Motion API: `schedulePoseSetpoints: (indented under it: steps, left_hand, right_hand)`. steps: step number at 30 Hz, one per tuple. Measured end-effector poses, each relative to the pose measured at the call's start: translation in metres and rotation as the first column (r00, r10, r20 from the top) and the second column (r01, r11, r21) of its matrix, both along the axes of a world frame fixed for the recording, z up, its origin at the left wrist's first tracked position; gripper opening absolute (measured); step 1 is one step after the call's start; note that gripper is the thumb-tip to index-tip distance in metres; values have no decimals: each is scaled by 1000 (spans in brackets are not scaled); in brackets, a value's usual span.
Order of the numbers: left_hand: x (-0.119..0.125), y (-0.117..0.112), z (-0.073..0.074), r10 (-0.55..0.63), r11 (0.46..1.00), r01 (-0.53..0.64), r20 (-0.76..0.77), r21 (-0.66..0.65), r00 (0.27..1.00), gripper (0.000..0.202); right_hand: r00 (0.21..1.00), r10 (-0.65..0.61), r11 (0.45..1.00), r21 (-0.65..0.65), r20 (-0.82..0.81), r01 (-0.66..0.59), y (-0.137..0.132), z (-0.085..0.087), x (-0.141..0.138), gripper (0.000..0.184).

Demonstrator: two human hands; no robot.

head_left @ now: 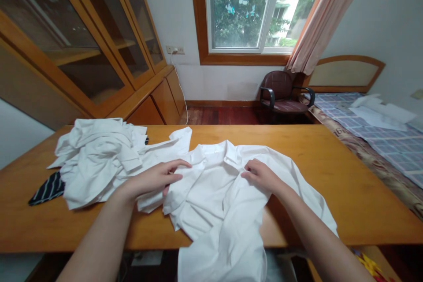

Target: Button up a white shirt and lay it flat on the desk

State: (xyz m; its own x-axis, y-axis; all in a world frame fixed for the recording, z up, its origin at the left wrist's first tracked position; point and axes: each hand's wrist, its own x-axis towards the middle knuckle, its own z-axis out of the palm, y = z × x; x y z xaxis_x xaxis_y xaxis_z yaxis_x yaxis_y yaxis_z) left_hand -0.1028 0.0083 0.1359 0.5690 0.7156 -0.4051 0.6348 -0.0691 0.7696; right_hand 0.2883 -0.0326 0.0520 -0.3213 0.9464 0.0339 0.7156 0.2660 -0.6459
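A white collared shirt (211, 198) lies spread on the wooden table (317, 158), its collar toward the far side and its lower part hanging over the near edge. One sleeve stretches out to the right; the other reaches left. My left hand (161, 175) grips the shirt by its left shoulder area, index finger and thumb on top, other fingers partly hidden by cloth. On the right front, just below the collar, my right hand (261, 175) is closed with the fabric pinched between thumb and curled fingers.
A heap of white clothes (99, 158) sits on the table's left, with a dark striped cloth (49, 188) poking out beneath. Beyond are a glass-door cabinet (132, 88), a brown armchair (280, 92), a bed (380, 128) and a window (238, 13).
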Motion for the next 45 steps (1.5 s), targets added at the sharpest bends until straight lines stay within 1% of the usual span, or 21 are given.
schedulePoseSetpoints:
  steps: [2,3,5,6,8,10,12,15,18,22,23,25,27,29,31,33,35,36,38,42,45]
  left_hand:
    - [10,6,-10,-96,995,100,-132,19,986,48]
    - [15,10,-15,-114,991,126,-194,50,974,49]
    - [23,22,-24,-80,970,135,-255,204,964,50]
    - [27,28,-27,-48,939,130,-252,317,966,49]
    - [35,41,-31,-21,838,135,-217,528,976,45]
    - [46,51,-34,-80,747,198,-209,635,975,40]
    - [60,57,-39,-184,704,286,-222,650,957,36]
    - [81,59,-49,-288,689,394,-270,608,919,28]
    - [92,60,-63,-293,709,444,-343,548,892,26]
    - [90,65,-76,-293,718,454,-363,527,885,19]
    - [88,67,-78,-297,727,450,-352,519,887,16]
    - [84,73,-77,-306,769,413,-287,488,908,12]
    - [81,79,-71,-292,823,335,-164,459,942,13]
    - [80,85,-61,-243,857,238,-49,456,969,16]
    - [84,89,-48,-177,851,155,-4,502,984,18]
    - [94,91,-38,-111,818,88,4,568,994,18]
    - [108,90,-35,-59,785,33,23,618,998,17]
    - [115,90,-37,-40,775,11,31,631,999,17]
    - [128,90,-46,-5,763,-22,39,646,999,16]
    - [138,94,-79,69,771,-103,78,628,995,13]
    - [135,97,-105,85,785,-151,138,601,987,10]
  right_hand:
    - [998,23,998,58,64,-26,4,3,2,17]
    - [993,48,996,67,107,-56,6,4,2,19]
    - [982,57,994,87,180,-73,9,6,0,25]
    - [979,35,992,109,201,-58,11,6,-2,26]
    - [980,-14,984,179,197,-22,17,6,-7,24]
    - [986,-1,967,251,166,-41,27,4,-14,22]
    - [987,54,951,294,150,-97,39,0,-23,24]
    - [977,142,943,280,159,-182,58,-8,-39,25]
    - [964,202,945,226,172,-238,71,-17,-50,28]
    - [949,220,957,138,225,-254,77,-28,-54,31]
    - [950,212,961,127,230,-245,77,-30,-53,29]
    - [962,187,968,129,200,-215,76,-32,-51,23]
    - [981,168,973,144,98,-181,75,-31,-49,14]
    - [987,160,975,157,-11,-157,74,-27,-48,8]
    - [981,151,977,173,-124,-128,74,-18,-49,7]
    - [964,109,983,170,-243,-68,73,-9,-50,9]
    - [929,40,993,121,-368,6,74,-3,-53,11]
    - [910,7,996,85,-414,31,75,-3,-54,12]
    - [872,-51,998,18,-488,68,77,-8,-57,14]
    - [805,-175,983,-56,-567,175,80,-34,-60,15]
    - [821,-206,974,-29,-533,225,80,-50,-61,15]
